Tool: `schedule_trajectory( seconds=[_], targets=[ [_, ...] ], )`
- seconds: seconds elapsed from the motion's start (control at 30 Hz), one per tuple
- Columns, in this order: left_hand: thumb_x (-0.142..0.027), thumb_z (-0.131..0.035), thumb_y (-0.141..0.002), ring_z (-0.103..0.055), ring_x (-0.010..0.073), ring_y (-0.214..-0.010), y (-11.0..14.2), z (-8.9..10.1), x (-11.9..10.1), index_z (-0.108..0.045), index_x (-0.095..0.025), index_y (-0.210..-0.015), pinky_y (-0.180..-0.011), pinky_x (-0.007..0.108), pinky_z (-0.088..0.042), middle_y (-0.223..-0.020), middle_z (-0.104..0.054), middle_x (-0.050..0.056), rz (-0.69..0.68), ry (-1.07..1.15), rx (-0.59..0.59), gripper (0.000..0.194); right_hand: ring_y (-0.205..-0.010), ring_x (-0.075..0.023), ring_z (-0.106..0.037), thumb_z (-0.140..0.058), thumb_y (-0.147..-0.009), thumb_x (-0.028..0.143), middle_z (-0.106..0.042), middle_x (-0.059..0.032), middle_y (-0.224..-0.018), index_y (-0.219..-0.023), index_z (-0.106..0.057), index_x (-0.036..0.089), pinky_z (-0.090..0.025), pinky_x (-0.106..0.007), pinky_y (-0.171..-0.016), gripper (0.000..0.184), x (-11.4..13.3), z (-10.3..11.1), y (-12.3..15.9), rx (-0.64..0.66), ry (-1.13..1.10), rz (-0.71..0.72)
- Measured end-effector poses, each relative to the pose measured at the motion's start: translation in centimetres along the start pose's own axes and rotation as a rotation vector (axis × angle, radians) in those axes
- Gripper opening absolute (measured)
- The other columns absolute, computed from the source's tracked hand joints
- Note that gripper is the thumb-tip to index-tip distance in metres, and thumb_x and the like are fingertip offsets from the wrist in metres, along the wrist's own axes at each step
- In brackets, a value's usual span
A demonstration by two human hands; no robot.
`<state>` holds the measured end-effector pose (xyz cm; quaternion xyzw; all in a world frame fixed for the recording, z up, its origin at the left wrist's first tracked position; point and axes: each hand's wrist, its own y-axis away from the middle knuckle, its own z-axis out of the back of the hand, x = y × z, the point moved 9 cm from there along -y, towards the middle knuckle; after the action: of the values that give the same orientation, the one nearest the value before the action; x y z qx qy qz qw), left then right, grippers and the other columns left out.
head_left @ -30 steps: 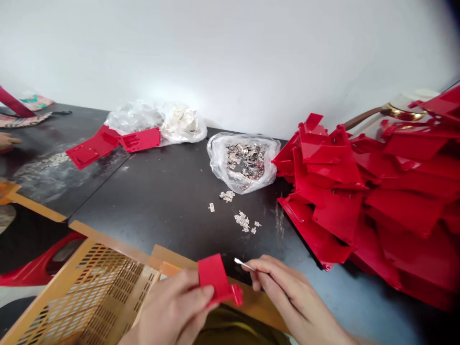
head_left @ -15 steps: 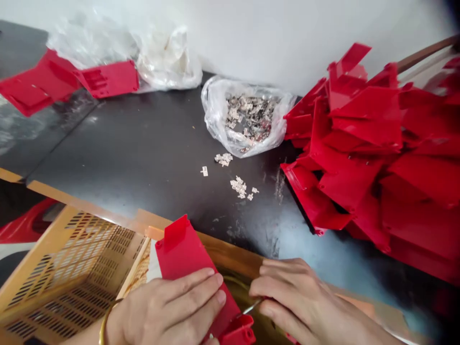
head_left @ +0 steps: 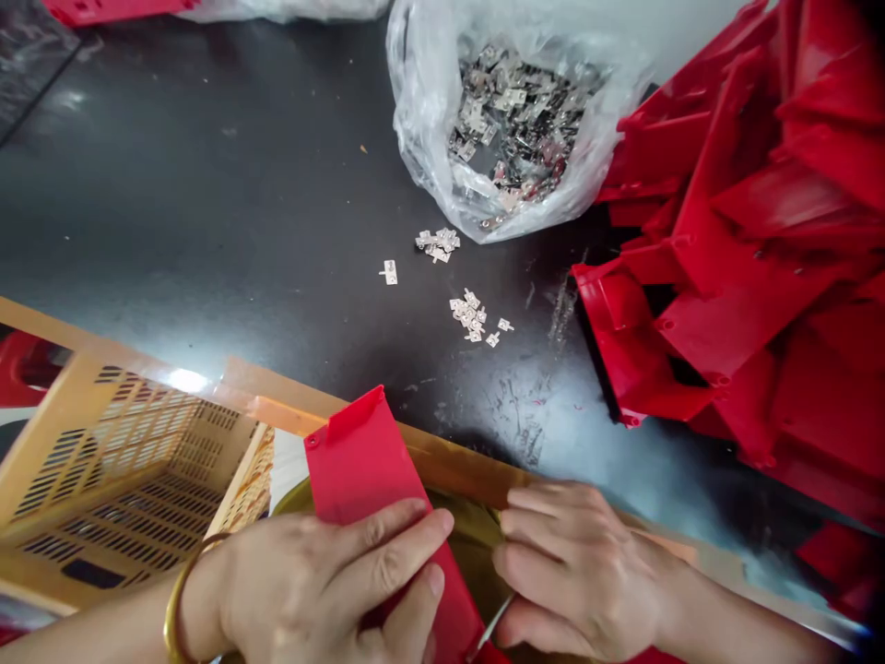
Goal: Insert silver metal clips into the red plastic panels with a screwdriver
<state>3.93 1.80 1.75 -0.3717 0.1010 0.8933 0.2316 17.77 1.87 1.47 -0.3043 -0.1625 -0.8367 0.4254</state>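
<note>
Now holding the slim tool [head_left: 493,623], clear of the red panel [head_left: 366,470] a second ago, to its near end at six o'clock, with right hand [head_left: 581,572] clenched and left hand [head_left: 318,576] laid across, grip underneath untellable, so apparently mid-work.

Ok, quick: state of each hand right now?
Left hand: holding the red plastic part, fingers laid across it.
Right hand: closed around a slim tool, mostly hidden in the grip.
</note>
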Motion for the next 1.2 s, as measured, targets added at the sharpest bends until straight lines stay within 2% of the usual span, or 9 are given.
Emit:
schedule_trajectory(
  seconds=[0.2,0.4,0.63,0.7,0.83,0.97,1.03,1.13,1.2],
  targets=[
    [-0.023,-0.061,-0.085,-0.077,0.0234,-0.065,-0.7,0.5,-0.3,-0.068,-0.037,-0.117,-0.058,0.034,-0.068,-0.102,-0.079,0.0,0.018,0.003,0.02,0.035,-0.052,-0.0145,-0.052,-0.025,-0.107,0.045,-0.059,0.0001,-0.06,-0.067,-0.052,0.022,-0.035,-0.03,-0.05,0.053,0.7,0.2,0.4,0.03,0.103,-0.102],
    [-0.024,-0.062,-0.084,-0.077,0.0243,-0.068,-0.3,-0.1,0.1,-0.068,-0.036,-0.115,-0.058,0.036,-0.068,-0.105,-0.079,-0.001,0.029,-0.044,0.091,0.034,-0.045,-0.0142,-0.059,-0.019,-0.108,0.042,-0.065,0.0011,-0.058,-0.071,-0.056,0.023,-0.035,-0.031,-0.044,0.056,1.0,0.6,-0.2,0.201,0.06,-0.159],
    [-0.028,-0.064,-0.082,-0.078,0.0266,-0.075,0.3,-0.9,0.3,-0.07,-0.036,-0.108,-0.058,0.038,-0.069,-0.113,-0.077,-0.003,-0.063,-0.05,0.183,0.028,-0.036,-0.013,-0.05,-0.047,-0.101,0.039,-0.063,0.0057,-0.05,-0.066,-0.058,0.026,-0.019,-0.03,-0.036,0.039,0.4,-0.1,-0.5,0.382,-0.086,-0.219],
    [-0.027,-0.064,-0.082,-0.078,0.0269,-0.073,0.1,-0.7,0.6,-0.071,-0.034,-0.107,-0.058,0.038,-0.069,-0.112,-0.077,-0.001,-0.059,-0.07,0.169,0.027,-0.04,-0.0129,-0.052,-0.052,-0.099,0.035,-0.064,0.0065,-0.053,-0.069,-0.06,0.026,-0.022,-0.029,-0.037,0.033,0.4,-0.4,-0.5,0.433,-0.146,-0.192],
    [-0.025,-0.062,-0.083,-0.077,0.0244,-0.065,-0.1,-1.1,-0.1,-0.072,-0.03,-0.102,-0.053,0.033,-0.067,-0.111,-0.078,0.002,-0.191,-0.034,0.23,0.022,-0.044,-0.0105,-0.052,-0.06,-0.095,0.026,-0.064,0.0075,-0.055,-0.069,-0.066,0.025,-0.03,-0.024,-0.041,0.026,0.0,-0.6,-1.1,0.507,-0.31,-0.183],
    [-0.025,-0.062,-0.084,-0.078,0.0263,-0.077,0.4,-0.9,0.5,-0.072,-0.032,-0.106,-0.06,0.035,-0.068,-0.112,-0.077,0.001,-0.048,-0.044,0.155,0.025,-0.037,-0.0092,-0.039,-0.062,-0.093,0.021,-0.057,0.0088,-0.045,-0.064,-0.07,0.025,-0.026,-0.023,-0.037,0.03,-0.7,-1.1,-1.6,0.577,-0.505,-0.228],
    [-0.024,-0.062,-0.085,-0.078,0.0258,-0.08,0.9,-1.0,0.5,-0.072,-0.035,-0.106,-0.064,0.035,-0.069,-0.111,-0.077,0.0,-0.002,-0.037,0.123,0.026,-0.037,-0.0088,-0.038,-0.062,-0.093,0.02,-0.06,0.0084,-0.048,-0.068,-0.072,0.025,-0.028,-0.022,-0.038,0.027,-0.6,-1.5,-1.8,0.617,-0.554,-0.202],
    [-0.025,-0.063,-0.085,-0.078,0.025,-0.076,1.1,-1.2,0.4,-0.073,-0.035,-0.104,-0.063,0.035,-0.068,-0.108,-0.078,-0.001,0.005,-0.055,0.102,0.024,-0.043,-0.0088,-0.046,-0.061,-0.093,0.013,-0.067,0.0075,-0.056,-0.077,-0.074,0.024,-0.033,-0.019,-0.042,0.023,0.2,-1.8,-2.0,0.652,-0.54,-0.102],
    [-0.023,-0.061,-0.085,-0.078,0.0244,-0.076,0.6,-0.9,0.4,-0.073,-0.033,-0.103,-0.062,0.034,-0.068,-0.109,-0.078,0.0,-0.066,-0.083,0.095,0.024,-0.044,-0.0089,-0.045,-0.061,-0.092,0.012,-0.065,0.0069,-0.053,-0.074,-0.072,0.022,-0.031,-0.018,-0.042,0.023,0.1,-1.7,-2.2,0.649,-0.485,-0.106]
  ],
)
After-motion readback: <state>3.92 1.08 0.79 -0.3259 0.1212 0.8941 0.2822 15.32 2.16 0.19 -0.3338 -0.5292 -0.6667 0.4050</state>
